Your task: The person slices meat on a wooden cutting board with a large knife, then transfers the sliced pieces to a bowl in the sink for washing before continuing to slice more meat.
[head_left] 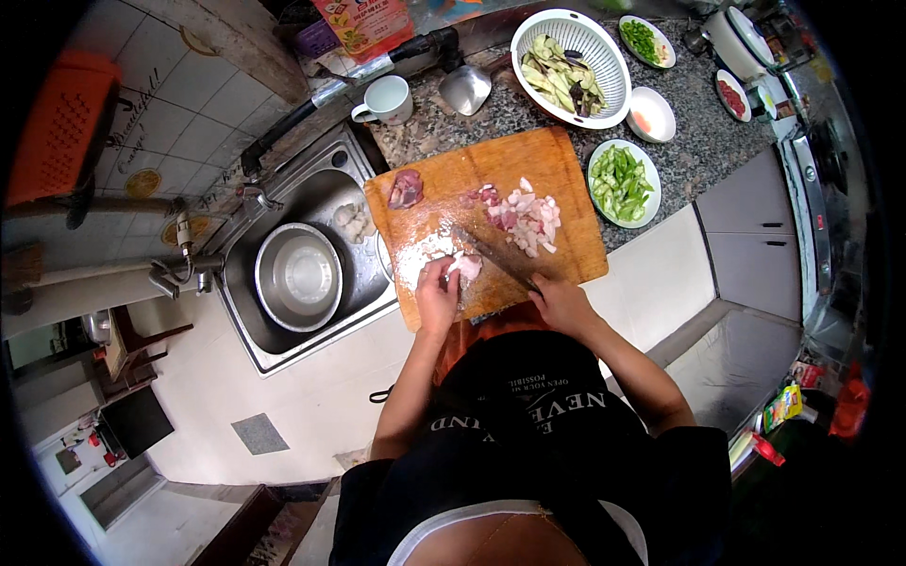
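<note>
On the wooden cutting board (538, 158) my left hand (437, 294) is closed on a small pale piece of meat (466, 268), fingers curled against its left side. My right hand (559, 304) grips a kitchen knife (498, 258) by the handle, at the board's near edge. The dark blade slants up and left, its tip just beyond the piece. A pile of cut pale pink meat (528, 222) lies farther right on the board. At the far left of the board rests a dark red chunk of meat (406, 190).
To the left is a steel sink (354, 174) holding a metal basin (267, 274). Behind the board stand a white mug (387, 100), a ladle (465, 90) and a white colander (618, 71) of cut eggplant. Right of it are a plate of sliced green peppers (623, 184) and a white bowl (663, 108).
</note>
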`<state>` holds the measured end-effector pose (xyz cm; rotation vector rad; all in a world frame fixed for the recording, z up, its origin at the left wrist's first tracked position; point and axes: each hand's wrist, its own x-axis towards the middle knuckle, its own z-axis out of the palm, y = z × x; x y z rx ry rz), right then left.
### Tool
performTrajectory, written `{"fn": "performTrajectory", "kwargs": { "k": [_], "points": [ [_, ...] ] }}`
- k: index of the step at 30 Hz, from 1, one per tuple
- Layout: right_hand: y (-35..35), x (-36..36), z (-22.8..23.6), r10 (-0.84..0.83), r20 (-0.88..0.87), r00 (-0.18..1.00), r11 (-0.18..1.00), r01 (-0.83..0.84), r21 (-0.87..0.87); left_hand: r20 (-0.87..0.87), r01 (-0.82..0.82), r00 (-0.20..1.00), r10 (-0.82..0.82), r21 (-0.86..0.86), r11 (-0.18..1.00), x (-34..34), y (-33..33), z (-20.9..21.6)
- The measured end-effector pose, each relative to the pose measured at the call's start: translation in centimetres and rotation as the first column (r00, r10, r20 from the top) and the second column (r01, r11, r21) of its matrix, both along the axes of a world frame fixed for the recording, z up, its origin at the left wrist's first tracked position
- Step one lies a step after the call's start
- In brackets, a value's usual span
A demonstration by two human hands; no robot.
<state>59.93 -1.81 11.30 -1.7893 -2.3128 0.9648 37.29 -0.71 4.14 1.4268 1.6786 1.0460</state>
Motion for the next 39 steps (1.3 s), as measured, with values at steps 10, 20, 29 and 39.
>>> {"fn": "performTrajectory", "kwargs": {
  "k": [10, 20, 29, 39],
  "points": [
    [0.3, -0.7, 4.9, 0.136, 0.152, 0.979, 0.978, -0.108, -0.178, -0.080, -0.101, 0.990, 0.116, 0.172, 0.980, 1.6, -1.4, -2.7],
    [2.3, -0.3, 5.0, 0.268, 0.212, 0.940, 0.963, -0.264, -0.050, -0.222, 0.129, 0.972, -0.082, 0.206, 0.970, 2.3, -0.4, -2.1],
    [2.8, 0.3, 4.9, 0.286, 0.279, 0.917, 0.954, -0.245, -0.173, -0.264, 0.152, 0.960, -0.095, 0.205, 0.967, 2.7, -0.4, -2.0],
    [5.9, -3.3, 2.0, 0.370, 0.092, 0.925, 0.927, -0.360, -0.106, -0.296, 0.141, 0.951, -0.095, 0.138, 0.980, 2.7, -0.8, -2.8]
  ]
}}
